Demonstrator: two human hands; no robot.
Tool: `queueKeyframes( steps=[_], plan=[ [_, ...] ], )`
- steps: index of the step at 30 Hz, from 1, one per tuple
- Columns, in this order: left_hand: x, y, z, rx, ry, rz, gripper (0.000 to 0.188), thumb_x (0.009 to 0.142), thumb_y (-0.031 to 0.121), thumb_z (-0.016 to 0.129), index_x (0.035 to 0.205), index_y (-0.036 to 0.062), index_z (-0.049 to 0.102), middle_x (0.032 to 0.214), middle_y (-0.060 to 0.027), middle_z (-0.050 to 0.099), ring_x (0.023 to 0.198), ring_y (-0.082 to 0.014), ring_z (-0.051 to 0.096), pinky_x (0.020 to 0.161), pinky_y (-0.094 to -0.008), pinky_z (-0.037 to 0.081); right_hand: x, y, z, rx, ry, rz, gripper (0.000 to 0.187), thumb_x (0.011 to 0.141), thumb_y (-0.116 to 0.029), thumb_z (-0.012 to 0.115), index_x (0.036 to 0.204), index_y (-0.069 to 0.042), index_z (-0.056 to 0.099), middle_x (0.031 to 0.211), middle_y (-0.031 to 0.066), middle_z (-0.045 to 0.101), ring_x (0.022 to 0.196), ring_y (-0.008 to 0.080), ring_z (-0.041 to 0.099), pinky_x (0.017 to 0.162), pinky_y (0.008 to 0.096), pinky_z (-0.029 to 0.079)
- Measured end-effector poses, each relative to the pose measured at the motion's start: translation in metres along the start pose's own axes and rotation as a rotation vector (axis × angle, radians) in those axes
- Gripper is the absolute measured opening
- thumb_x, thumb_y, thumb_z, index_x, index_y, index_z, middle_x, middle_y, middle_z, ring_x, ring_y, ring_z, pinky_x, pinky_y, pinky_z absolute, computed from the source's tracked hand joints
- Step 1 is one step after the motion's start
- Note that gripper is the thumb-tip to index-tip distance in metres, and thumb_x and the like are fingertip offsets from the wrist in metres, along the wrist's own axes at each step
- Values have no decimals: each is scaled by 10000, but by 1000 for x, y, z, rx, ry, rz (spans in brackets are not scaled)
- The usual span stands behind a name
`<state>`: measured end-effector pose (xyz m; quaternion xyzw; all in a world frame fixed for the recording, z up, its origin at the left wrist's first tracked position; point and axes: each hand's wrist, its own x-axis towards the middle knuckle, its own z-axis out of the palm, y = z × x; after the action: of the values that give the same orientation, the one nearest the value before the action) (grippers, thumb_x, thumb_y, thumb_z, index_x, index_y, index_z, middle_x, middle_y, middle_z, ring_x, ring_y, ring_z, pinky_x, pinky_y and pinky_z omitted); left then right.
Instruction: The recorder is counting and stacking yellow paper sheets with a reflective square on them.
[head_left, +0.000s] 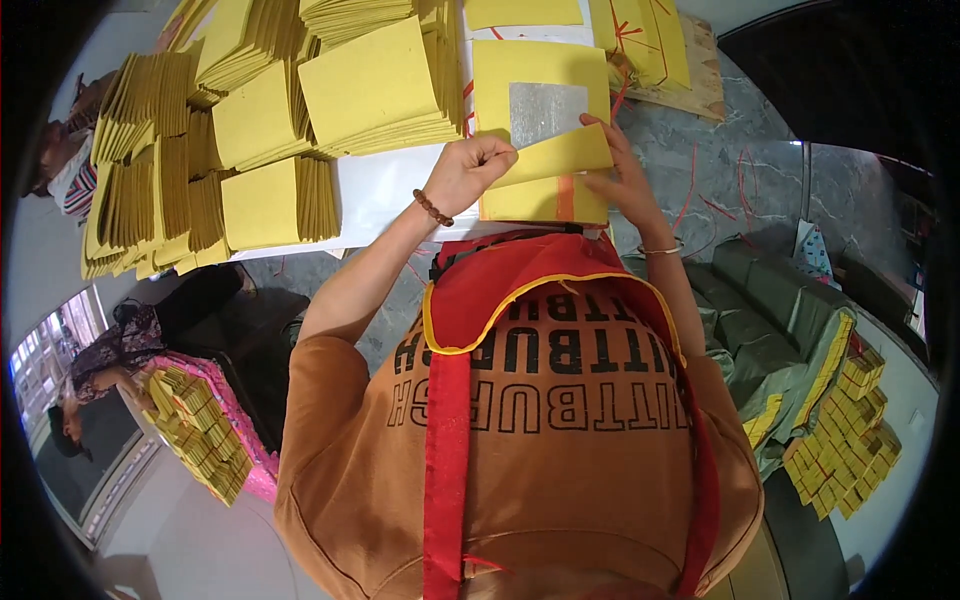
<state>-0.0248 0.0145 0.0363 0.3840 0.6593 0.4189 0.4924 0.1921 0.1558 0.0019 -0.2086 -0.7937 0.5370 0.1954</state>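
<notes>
While both forearms extend to the white table [385, 185], the hands meet at a narrow yellow sheet [556, 153], the object handled, which lies tilted across a yellow stack [545, 202] near the table's front edge. The left hand [470, 172] has its fingers curled and pinched together on the sheet's left end; a brown beaded bracelet [432, 207] circles the wrist. The right hand [628, 180] stands at the opposite end with its fingers parted, one fingertip at the sheet's upper edge and the thumb near the lower; whether they grip it cannot be told. A thin bangle [662, 250] encircles the right wrist. Beyond the sheet, a grey, shiny rectangle [548, 108] lies on a yellow surface; nearer the body, an orange-red strip [566, 197] crosses the stack. To the left, piles of folded yellow paper [370, 85] stand in rows on the table. At upper right, a yellow bundle [650, 45] tied with red string rests on a wooden board [708, 75]. Red strings [690, 190] lie on the grey marbled floor [775, 180]. The wearer's red apron [520, 275], edged in yellow, covers part of a brown shirt [570, 490].
</notes>
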Motion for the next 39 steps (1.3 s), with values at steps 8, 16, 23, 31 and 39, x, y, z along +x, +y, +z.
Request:
queueKeyframes(
  steps=[8,16,23,31,39],
  plan=[
    [-8,14,-21,475,-55,518,525,770,219,710,1238,102,504,1260,-95,505,1140,-248,481,913,-357,420,-2,10,5,385,79,187,325,802,-107,624,1126,-91,602,1394,36,396,1378,287,146,1106,387,140],
    [-26,17,-16,755,114,775,309,752,102,597,1060,100,611,1113,-116,592,1068,-299,532,886,-382,407,-11,-33,-20,-188,111,-173,250,799,-135,630,1043,-185,655,1363,27,443,1367,266,212,1107,406,113],
    [-43,-15,3,560,206,509,203,830,137,584,1012,51,607,865,-120,631,849,-276,592,744,-364,442,-31,-42,-9,-93,-127,54,165,819,-199,630,969,-134,652,1170,-4,601,1149,206,508,1033,379,221],
    [-1,-8,12,476,400,160,258,906,246,522,845,-4,535,583,-174,550,508,-334,545,478,-396,416,1,-40,21,180,490,288,433,816,-172,634,1213,-55,508,964,135,658,892,188,624,734,319,472],
    [14,-18,8,248,317,-77,241,904,239,556,860,4,519,576,-14,509,502,-87,440,457,-265,367,11,-22,20,45,448,389,446,799,-150,646,1209,-61,495,1006,151,644,903,199,622,769,304,465]
  ],
)
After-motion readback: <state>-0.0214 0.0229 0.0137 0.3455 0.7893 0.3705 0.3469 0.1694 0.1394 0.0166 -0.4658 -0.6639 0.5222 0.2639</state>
